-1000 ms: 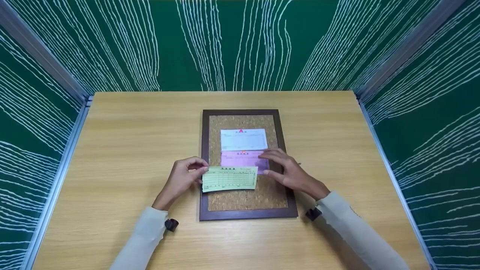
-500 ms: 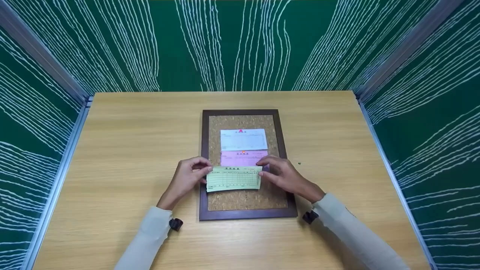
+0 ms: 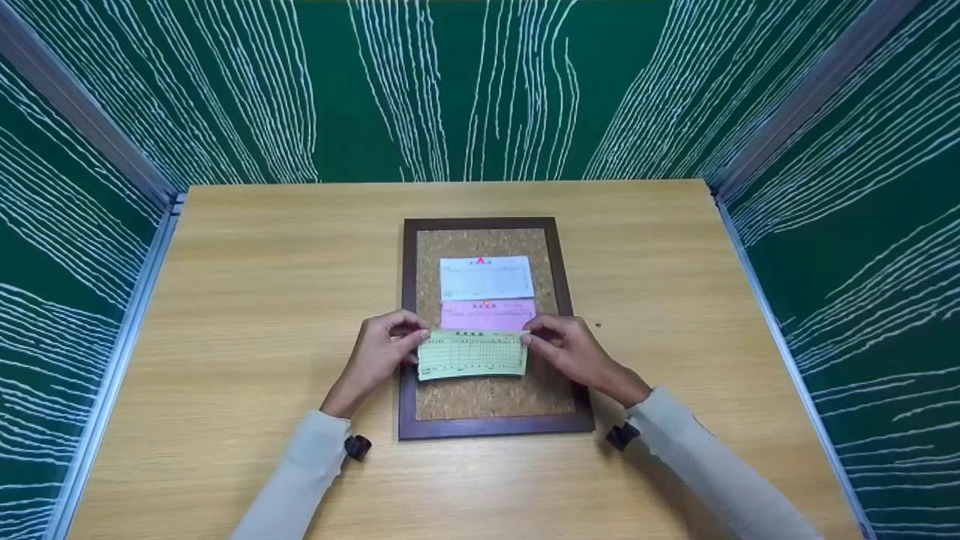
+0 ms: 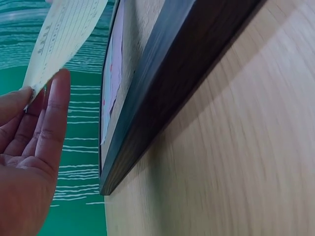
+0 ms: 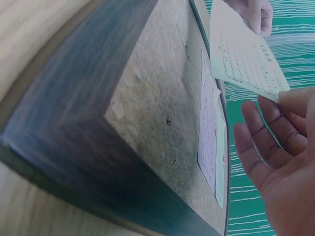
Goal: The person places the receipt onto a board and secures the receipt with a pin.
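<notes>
A pale green printed form slip (image 3: pixel 472 354) is stretched between both hands above a framed cork board (image 3: pixel 495 401). My left hand (image 3: pixel 379 352) pinches its upper left corner between thumb and fingers, as the left wrist view also shows. At the upper right corner my right hand (image 3: pixel 574 352) pinches it with thumb and forefinger; the other fingers are loosely bent in the right wrist view. Beneath, a pink slip (image 3: pixel 487 315) lies on the cork, its lower part hidden by the green one. Just above it lies a white-blue slip (image 3: pixel 486 279).
A red pushpin (image 3: pixel 481 260) is at the top of the white-blue slip and an orange pushpin (image 3: pixel 486 304) at the top of the pink one. On the wooden table (image 3: pixel 300 255), a tiny dark speck (image 3: pixel 598 325) lies right of the board. Green walls with white lines surround the table.
My right hand has come onto the green slip's right corner and now pinches it. The slip and my left hand have shifted a little to the right and slightly up the board.
</notes>
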A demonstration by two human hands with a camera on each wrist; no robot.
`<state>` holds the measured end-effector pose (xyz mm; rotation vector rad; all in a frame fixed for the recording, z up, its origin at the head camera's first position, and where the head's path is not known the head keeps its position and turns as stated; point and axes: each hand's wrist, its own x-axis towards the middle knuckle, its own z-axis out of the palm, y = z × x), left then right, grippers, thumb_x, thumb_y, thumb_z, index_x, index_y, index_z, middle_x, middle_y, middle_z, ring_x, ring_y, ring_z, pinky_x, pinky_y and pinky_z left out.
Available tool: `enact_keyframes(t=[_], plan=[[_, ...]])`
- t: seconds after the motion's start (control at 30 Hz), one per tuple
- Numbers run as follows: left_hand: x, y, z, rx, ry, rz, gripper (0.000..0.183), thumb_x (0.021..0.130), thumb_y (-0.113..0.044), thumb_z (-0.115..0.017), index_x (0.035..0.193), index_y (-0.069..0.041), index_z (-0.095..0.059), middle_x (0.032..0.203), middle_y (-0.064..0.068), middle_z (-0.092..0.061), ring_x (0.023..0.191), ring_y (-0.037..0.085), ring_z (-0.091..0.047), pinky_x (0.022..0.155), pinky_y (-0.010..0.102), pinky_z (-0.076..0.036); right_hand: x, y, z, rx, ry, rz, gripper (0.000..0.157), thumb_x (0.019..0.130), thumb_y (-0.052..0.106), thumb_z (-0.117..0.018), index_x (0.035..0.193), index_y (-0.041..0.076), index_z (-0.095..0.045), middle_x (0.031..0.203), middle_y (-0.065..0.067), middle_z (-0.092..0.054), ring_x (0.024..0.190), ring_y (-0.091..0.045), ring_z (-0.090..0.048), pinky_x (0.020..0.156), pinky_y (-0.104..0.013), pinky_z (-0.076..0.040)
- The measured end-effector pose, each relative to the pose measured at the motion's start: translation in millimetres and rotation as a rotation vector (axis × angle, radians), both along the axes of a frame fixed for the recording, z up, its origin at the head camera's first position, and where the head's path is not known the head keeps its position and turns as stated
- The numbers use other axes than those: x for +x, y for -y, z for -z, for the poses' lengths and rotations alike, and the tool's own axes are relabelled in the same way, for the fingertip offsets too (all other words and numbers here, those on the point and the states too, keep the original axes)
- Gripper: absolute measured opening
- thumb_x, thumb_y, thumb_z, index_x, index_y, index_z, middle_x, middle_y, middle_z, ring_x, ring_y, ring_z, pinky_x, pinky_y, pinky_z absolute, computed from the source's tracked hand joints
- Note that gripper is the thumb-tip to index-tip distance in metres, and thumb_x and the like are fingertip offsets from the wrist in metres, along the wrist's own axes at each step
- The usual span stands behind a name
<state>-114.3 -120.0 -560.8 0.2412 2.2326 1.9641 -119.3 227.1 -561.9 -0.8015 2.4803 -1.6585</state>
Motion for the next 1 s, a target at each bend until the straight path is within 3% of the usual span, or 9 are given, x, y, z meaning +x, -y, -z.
enact_keyframes(t=[0.2, 0.33, 0.6, 0.8, 1.0], plan=[[1.9, -3.5, 4.6, -0.035, 0.003, -0.020, 0.005, 0.102, -0.002, -0.077, 0.105, 0.002, -0.078, 0.083, 0.007, -0.073, 0.059, 0.016, -0.061, 0.048, 0.028, -0.055, 3.1, -2.3, 0.6, 0.002, 0.104, 0.027, 0.008, 0.106, 0.006, -0.073, 0.102, 0.003, -0.079, 0.085, -0.011, -0.073, 0.071, -0.015, -0.063, 0.061, -0.022, -0.052], [3.3, -7.1, 8.9, -0.080, -0.022, -0.045, 0.003, 0.101, -0.001, -0.077, 0.103, 0.000, -0.080, 0.076, 0.005, -0.069, 0.061, 0.015, -0.057, 0.050, 0.021, -0.045, 5.2, -3.4, 0.8, 0.033, 0.181, 0.039, 0.009, 0.107, 0.009, -0.073, 0.101, 0.004, -0.078, 0.078, -0.010, -0.069, 0.065, -0.014, -0.061, 0.055, -0.022, -0.048], [7.7, -17.5, 17.2, -0.147, -0.050, -0.068, 0.008, 0.097, 0.003, -0.080, 0.096, -0.005, -0.080, 0.082, 0.002, -0.073, 0.066, 0.010, -0.059, 0.059, 0.019, -0.048, 8.8, -7.9, 4.8, 0.091, 0.266, 0.044, 0.011, 0.107, 0.007, -0.072, 0.099, 0.002, -0.078, 0.074, -0.016, -0.067, 0.060, -0.011, -0.057, 0.051, -0.021, -0.045], [12.0, -23.5, 20.3, -0.191, -0.036, -0.031, 0.000, 0.099, 0.001, -0.079, 0.099, 0.001, -0.079, 0.083, 0.004, -0.072, 0.068, 0.012, -0.060, 0.058, 0.019, -0.049, 11.4, -15.2, 7.5, 0.141, 0.300, 0.043, 0.011, 0.106, 0.005, -0.072, 0.097, 0.004, -0.077, 0.074, -0.006, -0.064, 0.062, -0.011, -0.056, 0.054, -0.021, -0.045], [14.8, -27.8, 22.0, -0.237, -0.061, -0.001, 0.005, 0.099, -0.002, -0.079, 0.098, 0.002, -0.080, 0.081, 0.001, -0.072, 0.072, 0.011, -0.059, 0.064, 0.020, -0.047, 11.6, -21.2, 7.4, 0.192, 0.300, 0.032, 0.010, 0.105, 0.005, -0.072, 0.097, 0.006, -0.077, 0.077, 0.000, -0.061, 0.068, -0.012, -0.053, 0.059, -0.021, -0.041]])
